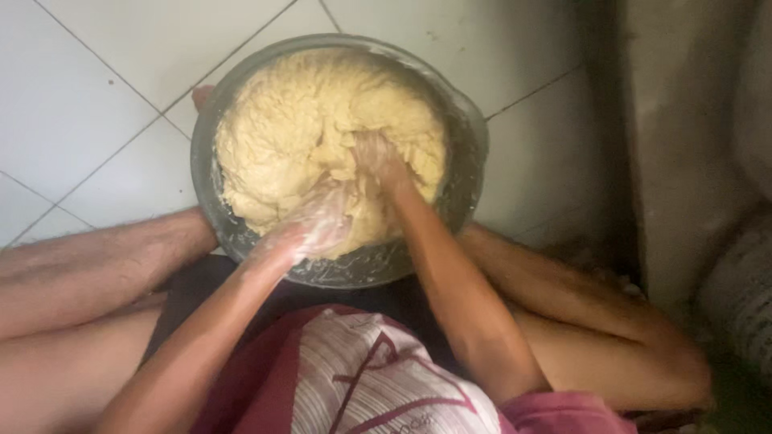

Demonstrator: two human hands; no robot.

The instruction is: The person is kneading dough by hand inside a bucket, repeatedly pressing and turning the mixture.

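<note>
Both hands buried in pale dough (297, 137) filling bowl (466, 137) on tiled floor (88, 104): left hand (310, 229) and right hand (378, 161) flour-caked, grip unreadable; likely risk, bowl tipping or sliding under hard 2-handed pressing.

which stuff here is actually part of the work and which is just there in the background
In use:
- pale yellow dough, a big mass filling the bowl
- round metal bowl on the floor
- left hand, pressed into the dough
- right hand, sunk in the dough

Just around:
- white tiled floor
- dim wall to the right
- striped red and white shirt
</note>
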